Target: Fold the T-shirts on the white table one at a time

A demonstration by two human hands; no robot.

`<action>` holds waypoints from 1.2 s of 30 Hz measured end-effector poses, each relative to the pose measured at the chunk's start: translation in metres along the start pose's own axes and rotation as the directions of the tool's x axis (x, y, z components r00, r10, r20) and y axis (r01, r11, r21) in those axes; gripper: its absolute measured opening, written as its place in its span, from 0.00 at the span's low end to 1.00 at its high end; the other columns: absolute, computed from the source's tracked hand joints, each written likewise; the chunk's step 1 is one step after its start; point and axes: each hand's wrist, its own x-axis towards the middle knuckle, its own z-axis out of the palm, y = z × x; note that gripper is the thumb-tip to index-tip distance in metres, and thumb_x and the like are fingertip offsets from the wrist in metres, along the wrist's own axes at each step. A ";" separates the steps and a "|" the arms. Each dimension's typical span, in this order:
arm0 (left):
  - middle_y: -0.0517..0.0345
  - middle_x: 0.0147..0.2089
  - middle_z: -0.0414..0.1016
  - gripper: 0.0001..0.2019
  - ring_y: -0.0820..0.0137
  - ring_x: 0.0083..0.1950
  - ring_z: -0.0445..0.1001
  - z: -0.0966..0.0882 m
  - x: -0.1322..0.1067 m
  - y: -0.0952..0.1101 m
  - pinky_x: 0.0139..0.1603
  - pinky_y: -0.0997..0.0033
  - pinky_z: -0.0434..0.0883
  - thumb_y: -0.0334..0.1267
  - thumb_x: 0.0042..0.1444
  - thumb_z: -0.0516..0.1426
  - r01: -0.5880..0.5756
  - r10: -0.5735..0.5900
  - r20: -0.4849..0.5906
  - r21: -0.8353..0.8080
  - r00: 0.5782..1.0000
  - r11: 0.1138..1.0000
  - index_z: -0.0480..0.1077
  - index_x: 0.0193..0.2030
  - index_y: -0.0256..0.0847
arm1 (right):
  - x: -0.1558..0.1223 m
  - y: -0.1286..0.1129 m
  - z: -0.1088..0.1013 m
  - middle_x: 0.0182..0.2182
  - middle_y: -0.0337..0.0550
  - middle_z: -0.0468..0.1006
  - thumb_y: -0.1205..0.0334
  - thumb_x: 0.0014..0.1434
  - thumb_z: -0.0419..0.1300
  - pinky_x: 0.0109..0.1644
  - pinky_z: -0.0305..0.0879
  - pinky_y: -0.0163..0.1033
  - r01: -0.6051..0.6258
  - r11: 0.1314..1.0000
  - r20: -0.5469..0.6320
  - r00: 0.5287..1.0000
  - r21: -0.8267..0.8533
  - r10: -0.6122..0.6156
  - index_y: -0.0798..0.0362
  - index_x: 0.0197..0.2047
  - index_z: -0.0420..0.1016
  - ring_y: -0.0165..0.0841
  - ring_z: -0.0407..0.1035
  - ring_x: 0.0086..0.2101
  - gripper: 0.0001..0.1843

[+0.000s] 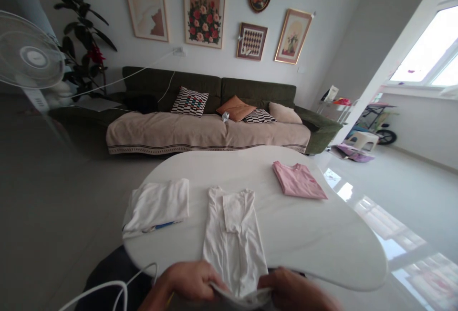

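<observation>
A white T-shirt point(234, 239) lies lengthwise on the white table, its sides turned inward and one sleeve lying across the upper part. Its lower end comes over the table's near edge. There my left hand point(195, 280) pinches one corner of the hem, fingers closed. At the opposite corner my right hand point(286, 285) grips the hem too, slightly blurred. Between the two hands the hem sags in a curve. Left of the shirt rests a folded white garment point(161, 203), and at the far right a folded pink T-shirt point(297, 181).
A blue pen-like item point(162, 226) lies beside the folded white garment. The rounded table point(315, 239) stands before a green sofa point(257, 89) with cushions. A white cable point(107, 288) loops at the lower left, and a fan point(32, 56) stands at the far left.
</observation>
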 end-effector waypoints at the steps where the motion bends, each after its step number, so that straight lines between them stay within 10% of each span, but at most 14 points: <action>1: 0.65 0.30 0.77 0.11 0.69 0.32 0.73 -0.016 0.014 0.004 0.32 0.77 0.68 0.42 0.44 0.58 0.014 -0.016 -0.032 -0.046 0.999 0.999 0.76 0.35 0.43 | 0.017 -0.003 -0.023 0.24 0.32 0.76 0.71 0.41 0.51 0.32 0.61 0.30 0.063 0.996 0.067 0.995 0.064 -0.067 0.45 0.28 0.75 0.28 0.69 0.27 0.16; 5: 0.56 0.29 0.76 0.18 0.67 0.32 0.73 -0.080 0.083 0.001 0.33 0.73 0.68 0.41 0.36 0.63 0.055 -0.266 -0.420 -0.449 0.868 0.892 0.75 0.35 0.34 | 0.112 0.010 -0.088 0.19 0.34 0.72 0.70 0.37 0.56 0.30 0.58 0.31 -0.059 0.974 -0.133 0.987 0.218 0.089 0.55 0.22 0.72 0.28 0.64 0.25 0.05; 10: 0.58 0.23 0.73 0.16 0.68 0.28 0.71 -0.116 0.146 -0.046 0.30 0.72 0.66 0.43 0.36 0.62 0.000 -0.405 -0.666 -0.519 0.626 0.854 0.73 0.31 0.34 | 0.194 0.050 -0.078 0.20 0.37 0.71 0.63 0.44 0.54 0.27 0.59 0.32 -0.170 0.933 -0.322 0.906 0.317 0.275 0.57 0.31 0.71 0.28 0.64 0.23 0.10; 20: 0.56 0.32 0.75 0.14 0.68 0.36 0.72 -0.131 0.161 -0.087 0.35 0.73 0.66 0.42 0.46 0.55 0.061 -0.367 -0.777 -0.393 0.511 0.917 0.71 0.37 0.35 | 0.221 0.099 -0.051 0.21 0.40 0.73 0.55 0.48 0.52 0.29 0.62 0.33 -0.230 0.900 -0.495 0.771 0.371 0.401 0.56 0.31 0.71 0.32 0.67 0.26 0.14; 27: 0.44 0.52 0.67 0.18 0.60 0.57 0.59 -0.134 0.166 -0.089 0.51 0.67 0.58 0.30 0.41 0.57 0.285 -0.353 -0.900 -0.279 0.254 0.917 0.67 0.43 0.36 | 0.227 0.101 -0.044 0.38 0.52 0.73 0.63 0.40 0.55 0.43 0.59 0.37 -0.341 0.880 -0.606 0.638 0.332 0.475 0.58 0.42 0.68 0.38 0.66 0.41 0.22; 36: 0.60 0.30 0.73 0.12 0.70 0.34 0.71 -0.153 0.150 -0.036 0.32 0.76 0.64 0.40 0.42 0.57 0.164 -0.270 -0.832 -0.217 0.485 0.962 0.70 0.33 0.36 | 0.214 0.061 -0.102 0.16 0.34 0.65 0.56 0.40 0.57 0.25 0.54 0.31 -0.104 0.899 -0.562 0.749 0.424 0.352 0.56 0.23 0.68 0.28 0.62 0.22 0.11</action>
